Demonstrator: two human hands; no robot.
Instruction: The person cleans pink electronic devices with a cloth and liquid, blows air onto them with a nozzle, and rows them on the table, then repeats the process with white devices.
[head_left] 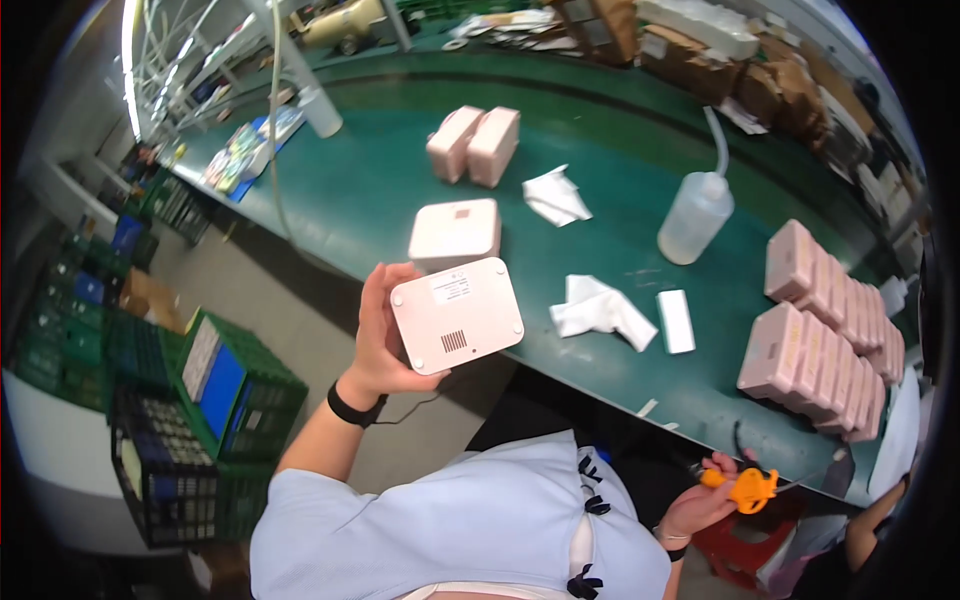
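Two hands, both occupied. Right hand (695, 510): fingers curled about an orange tool (755, 490), its exact kind unclear to me. Left hand (375, 345): gripped one pale pink box (460, 315) by its left side, thumb along the lower edge, underside tilted up above the bench edge.

Handling, as I judged it: grip best kept to the side walls, off the label; face angled to the light so scuffs would show; orange tool held clear of the shell.

Box, particulars: smooth, probably moulded plastic; rounded corners; round feet, slotted vent, white label.

Beyond, on the smooth green bench (370, 220): one like box (455, 230), lying flat; one crumpled white cloth (600, 312); one slim white block (676, 322); one translucent squeeze bottle (695, 220), bent spout.

Farthest: two pink boxes (495, 145), on edge, side by side.
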